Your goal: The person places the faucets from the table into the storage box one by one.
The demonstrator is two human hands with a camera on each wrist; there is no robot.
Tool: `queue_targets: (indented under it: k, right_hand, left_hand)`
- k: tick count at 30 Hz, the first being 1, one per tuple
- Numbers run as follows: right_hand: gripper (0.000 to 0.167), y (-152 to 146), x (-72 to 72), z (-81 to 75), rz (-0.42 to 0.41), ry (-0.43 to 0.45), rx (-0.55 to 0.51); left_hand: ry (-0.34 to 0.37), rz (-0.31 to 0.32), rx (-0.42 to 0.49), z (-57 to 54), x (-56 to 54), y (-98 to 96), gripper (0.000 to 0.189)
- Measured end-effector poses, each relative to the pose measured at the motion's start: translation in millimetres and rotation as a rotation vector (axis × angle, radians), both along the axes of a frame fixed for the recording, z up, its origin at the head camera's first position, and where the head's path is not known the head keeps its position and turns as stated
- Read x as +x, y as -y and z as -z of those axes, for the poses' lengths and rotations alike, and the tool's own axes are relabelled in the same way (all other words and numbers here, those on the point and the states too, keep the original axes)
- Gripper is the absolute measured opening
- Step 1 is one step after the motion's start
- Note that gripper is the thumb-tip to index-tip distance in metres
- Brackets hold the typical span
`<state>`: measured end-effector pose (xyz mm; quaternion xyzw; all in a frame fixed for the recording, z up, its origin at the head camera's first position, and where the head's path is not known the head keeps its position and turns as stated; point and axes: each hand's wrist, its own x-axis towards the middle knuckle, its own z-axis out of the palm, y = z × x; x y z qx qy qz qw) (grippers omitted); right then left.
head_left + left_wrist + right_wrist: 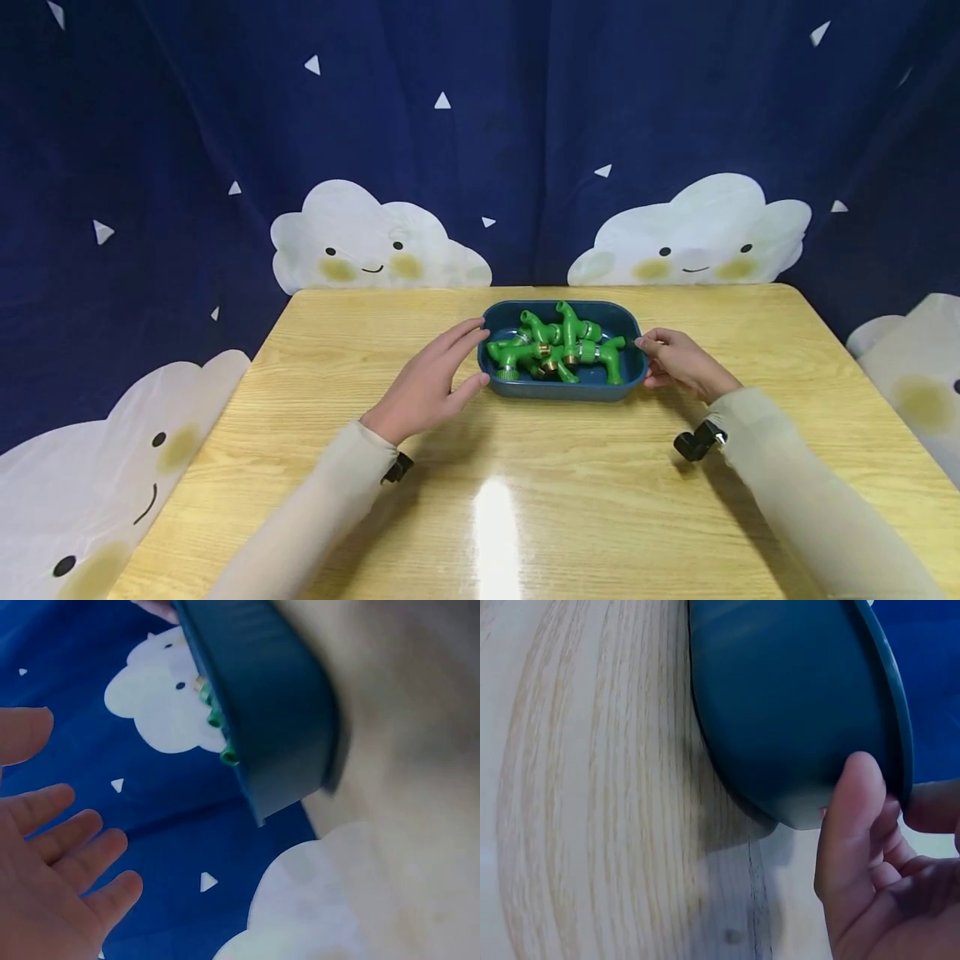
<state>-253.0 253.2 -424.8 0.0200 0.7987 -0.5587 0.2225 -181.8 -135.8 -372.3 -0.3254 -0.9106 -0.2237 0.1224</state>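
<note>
A dark blue plastic bin point(540, 390) with rounded ends sits toward the far side of the table. Inside it lie several green Y-shaped hose connectors point(570, 333), some with brass-coloured threaded ends. My right hand point(682, 362) pinches the rim at the bin's right end; in the right wrist view its thumb point(855, 802) lies against the outer wall. At the opposite end, my left hand point(431, 375) is held with straight, spread fingers, fingertips right by the rim. The left wrist view shows that palm point(37, 892) apart from the bin's wall point(270, 705).
The bin stands on a light wood table point(360, 333), whose back edge runs just behind it. A dark blue curtain point(517, 142) with white clouds and small triangles hangs beyond. Small black cameras point(697, 442) are strapped at both wrists.
</note>
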Motion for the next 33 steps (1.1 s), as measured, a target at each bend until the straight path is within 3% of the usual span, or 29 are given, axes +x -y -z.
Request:
queue_targets:
  k: [5, 12, 17, 33]
  right_hand:
    - [0.029, -1.7, 0.2, -2.2, 0.017, 0.003, 0.008]
    - [0.029, 0.2, 2.7, -1.3, 0.039, -0.007, 0.018]
    - [0.029, 3.4, 2.5, -2.7, 0.03, -0.032, 0.023]
    - [0.03, 9.0, -5.5, 1.1, 0.03, -0.077, 0.085]
  left_hand:
    - [0.054, -0.033, 0.065, 12.0, 8.9, 2.1, 0.058]
    - [0.108, -0.046, 0.081, 24.3, 15.2, -1.6, 0.061]
    - [0.152, -0.059, 0.071, 27.8, 19.3, -3.1, 0.063]
    - [0.148, -0.066, 0.06, 32.5, 16.6, -2.5, 0.065]
